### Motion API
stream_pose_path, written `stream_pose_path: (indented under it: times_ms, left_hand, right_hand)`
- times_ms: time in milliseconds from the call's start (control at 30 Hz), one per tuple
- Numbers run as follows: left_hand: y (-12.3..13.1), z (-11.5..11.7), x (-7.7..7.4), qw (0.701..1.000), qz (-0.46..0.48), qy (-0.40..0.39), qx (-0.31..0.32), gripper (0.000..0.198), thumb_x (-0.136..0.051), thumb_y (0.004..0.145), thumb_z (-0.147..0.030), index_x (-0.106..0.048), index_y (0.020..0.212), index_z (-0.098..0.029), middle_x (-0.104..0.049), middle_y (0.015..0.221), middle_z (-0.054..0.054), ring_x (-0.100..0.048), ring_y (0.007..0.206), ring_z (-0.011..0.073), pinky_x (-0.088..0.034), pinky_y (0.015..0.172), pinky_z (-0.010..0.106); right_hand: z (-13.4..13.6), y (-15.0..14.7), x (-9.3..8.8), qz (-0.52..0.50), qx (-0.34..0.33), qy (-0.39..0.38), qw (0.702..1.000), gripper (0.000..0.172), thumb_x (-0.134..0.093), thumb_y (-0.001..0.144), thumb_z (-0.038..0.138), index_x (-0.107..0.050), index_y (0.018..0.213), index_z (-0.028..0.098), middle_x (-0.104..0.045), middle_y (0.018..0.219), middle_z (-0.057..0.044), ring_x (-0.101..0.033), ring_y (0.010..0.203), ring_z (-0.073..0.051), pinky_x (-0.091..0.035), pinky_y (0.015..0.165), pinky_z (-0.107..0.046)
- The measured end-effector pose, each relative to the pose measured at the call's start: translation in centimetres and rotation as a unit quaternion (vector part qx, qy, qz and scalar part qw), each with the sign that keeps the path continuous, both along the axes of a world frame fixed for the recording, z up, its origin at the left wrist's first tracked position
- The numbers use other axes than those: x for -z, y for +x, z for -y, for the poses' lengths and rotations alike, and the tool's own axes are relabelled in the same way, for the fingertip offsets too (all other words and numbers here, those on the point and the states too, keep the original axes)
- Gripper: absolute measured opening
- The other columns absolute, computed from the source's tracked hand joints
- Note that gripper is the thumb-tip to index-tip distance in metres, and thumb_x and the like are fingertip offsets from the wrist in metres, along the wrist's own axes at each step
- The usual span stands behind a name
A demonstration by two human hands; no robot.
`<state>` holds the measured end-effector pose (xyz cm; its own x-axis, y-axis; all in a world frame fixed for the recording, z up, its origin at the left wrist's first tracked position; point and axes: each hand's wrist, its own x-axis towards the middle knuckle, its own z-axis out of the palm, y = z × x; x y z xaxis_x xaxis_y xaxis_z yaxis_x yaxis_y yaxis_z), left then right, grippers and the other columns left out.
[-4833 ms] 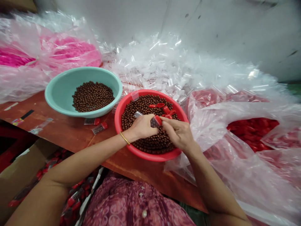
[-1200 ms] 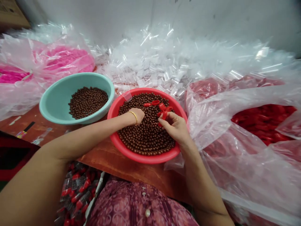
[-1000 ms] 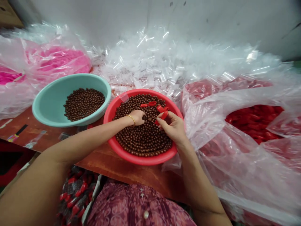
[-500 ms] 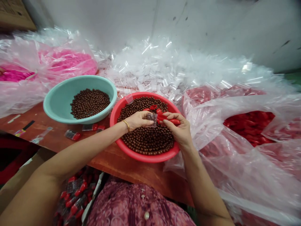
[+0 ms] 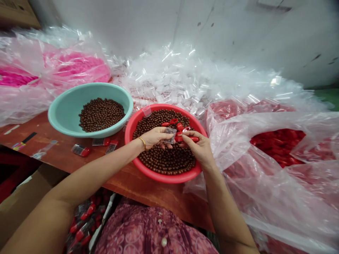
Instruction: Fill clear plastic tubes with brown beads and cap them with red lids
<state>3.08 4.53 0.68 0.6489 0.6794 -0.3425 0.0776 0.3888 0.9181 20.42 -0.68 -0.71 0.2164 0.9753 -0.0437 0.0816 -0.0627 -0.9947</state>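
Note:
My left hand (image 5: 153, 137) is closed on a small clear plastic tube (image 5: 170, 135) filled with brown balls, held over the red bowl (image 5: 132, 125). My right hand (image 5: 197, 145) is closed on a red cap (image 5: 186, 139) right beside the tube's end. The red bowl is full of small brown balls (image 5: 166, 160), and a few loose red caps (image 5: 172, 122) lie on them at the back. An empty clear tube (image 5: 146, 110) leans on the bowl's far rim.
A teal bowl (image 5: 63, 113) of brown balls stands left of the red one. Capped tubes (image 5: 81, 150) lie on the wooden table (image 5: 148, 192). Behind is a heap of clear tubes (image 5: 185, 79), a bag of pink caps (image 5: 76, 67) at left, a bag of red caps (image 5: 275, 143) at right. A box of finished tubes (image 5: 82, 225) sits below.
My left hand dug into the balls, then lifted out a filled clear tube. My right hand picked up a red cap and brought it to the tube.

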Motion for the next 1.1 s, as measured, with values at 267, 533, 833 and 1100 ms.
stream_pose_path:
  times_ms: [267,533,833,1100]
  left_hand:
    - [0.0,0.0,1.0,0.994,-0.001,0.108,-0.001,0.029,-0.066,0.071,-0.025,-0.053,0.094,-0.013,-0.061,0.081,0.001,-0.059,0.064,0.0084,-0.040,0.051,0.017]
    - [0.3,0.4,1.3,0.981,0.046,0.180,0.055,0.019,-0.062,0.069,-0.015,-0.056,0.087,-0.011,-0.055,0.073,-0.003,-0.049,0.066,0.0070,-0.041,0.063,0.020]
    - [0.0,0.4,1.2,0.984,0.071,0.146,0.069,0.023,-0.063,0.070,-0.016,-0.057,0.092,-0.012,-0.058,0.076,-0.002,-0.052,0.067,0.0060,-0.043,0.063,0.019]
    - [-0.1,0.4,0.9,0.991,0.021,0.106,0.080,0.022,-0.059,0.075,-0.022,-0.052,0.094,-0.013,-0.059,0.077,-0.001,-0.053,0.062,0.0058,-0.041,0.057,0.019]
  right_hand:
    - [-0.4,0.5,0.5,-0.108,0.026,0.078,0.991,0.033,-0.075,0.063,0.043,-0.066,0.085,0.021,-0.070,0.088,0.000,-0.066,0.074,-0.013,-0.057,0.073,-0.031]
    - [0.3,0.2,0.1,-0.044,-0.032,0.024,0.998,0.030,-0.077,0.061,0.036,-0.069,0.086,0.022,-0.071,0.082,0.002,-0.064,0.068,-0.012,-0.053,0.072,-0.029]
    - [0.0,0.7,0.1,-0.049,-0.169,-0.041,0.984,0.032,-0.071,0.069,0.037,-0.061,0.094,0.020,-0.062,0.065,0.005,-0.051,0.050,-0.006,-0.040,0.046,-0.017]
    - [-0.3,0.3,0.8,0.157,-0.019,0.112,0.981,0.020,-0.059,0.077,0.032,-0.057,0.092,0.019,-0.069,0.086,-0.004,-0.065,0.076,-0.015,-0.052,0.069,-0.028]
